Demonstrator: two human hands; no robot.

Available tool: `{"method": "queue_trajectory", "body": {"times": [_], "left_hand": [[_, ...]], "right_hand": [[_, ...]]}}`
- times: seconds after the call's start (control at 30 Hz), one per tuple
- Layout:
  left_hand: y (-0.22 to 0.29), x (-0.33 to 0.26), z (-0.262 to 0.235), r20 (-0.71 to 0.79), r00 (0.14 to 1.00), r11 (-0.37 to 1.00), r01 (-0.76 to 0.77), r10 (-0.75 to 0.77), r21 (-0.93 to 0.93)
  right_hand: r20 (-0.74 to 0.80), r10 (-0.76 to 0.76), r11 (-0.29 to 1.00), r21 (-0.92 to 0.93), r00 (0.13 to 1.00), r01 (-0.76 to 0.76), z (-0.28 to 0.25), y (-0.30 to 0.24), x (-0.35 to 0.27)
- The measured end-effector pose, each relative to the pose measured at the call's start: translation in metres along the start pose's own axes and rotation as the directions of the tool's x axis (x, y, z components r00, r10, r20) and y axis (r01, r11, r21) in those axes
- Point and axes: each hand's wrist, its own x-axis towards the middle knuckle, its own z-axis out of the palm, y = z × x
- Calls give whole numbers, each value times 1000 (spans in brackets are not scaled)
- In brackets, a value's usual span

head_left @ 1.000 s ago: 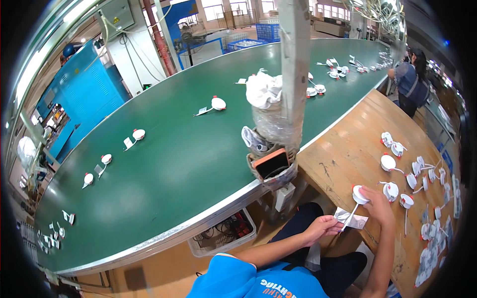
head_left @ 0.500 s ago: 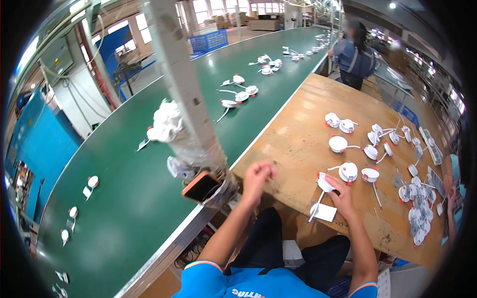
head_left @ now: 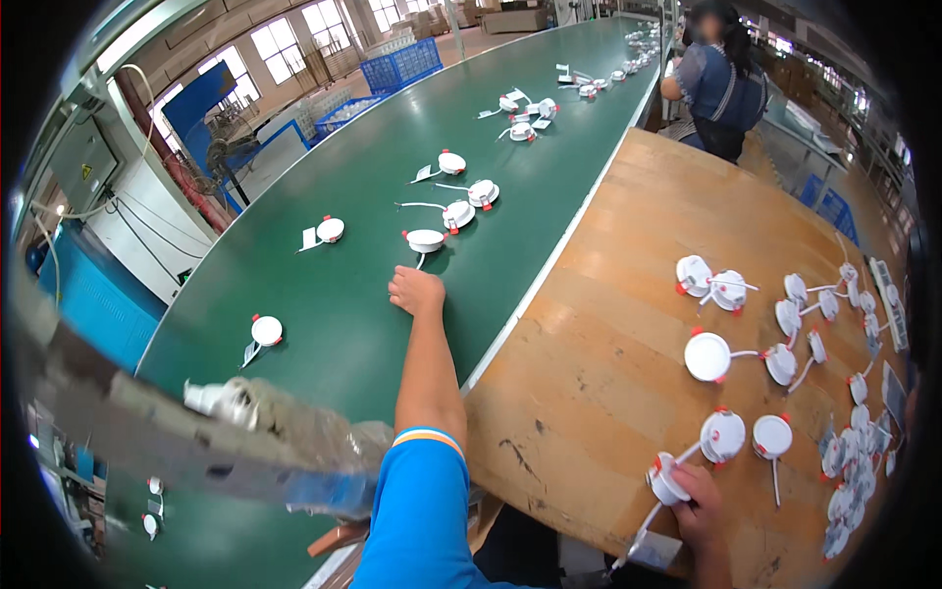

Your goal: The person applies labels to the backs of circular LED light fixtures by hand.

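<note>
My left hand reaches over the green conveyor belt, fingers curled around the cable end of a round white downlight with red side clips. Its cable disappears into the hand. At the front of the wooden table, my right hand is closed on another white downlight, tilted, with its cable trailing toward the near edge. A white paper tag lies by that cable. Just behind the held lamp is a downlight, and one more downlight sits to its right.
Several downlights ride farther along the conveyor belt. More lie on the wooden table, heaped at its right side. A plastic-wrapped post stands close to my left arm. A person is beside the belt ahead.
My left arm has stretched forward from beside the post to the downlight on the belt. The view has shifted. My right hand keeps hold of its downlight at the table's front.
</note>
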Motion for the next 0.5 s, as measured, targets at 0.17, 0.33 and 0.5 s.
{"method": "queue_trajectory", "body": {"times": [0.17,0.33,0.5], "left_hand": [[-5,20,6,37,993,978,-113,109,177],[16,40,7,-5,906,875,408,-423,-261],[104,19,-39,-19,977,293,46,-213,-955]], "right_hand": [[-5,105,993,57,994,-105,1,-2,3],[17,95,995,-22,995,-95,-1,-10,9],[55,53,996,-74,997,-48,0,-12,16]]}}
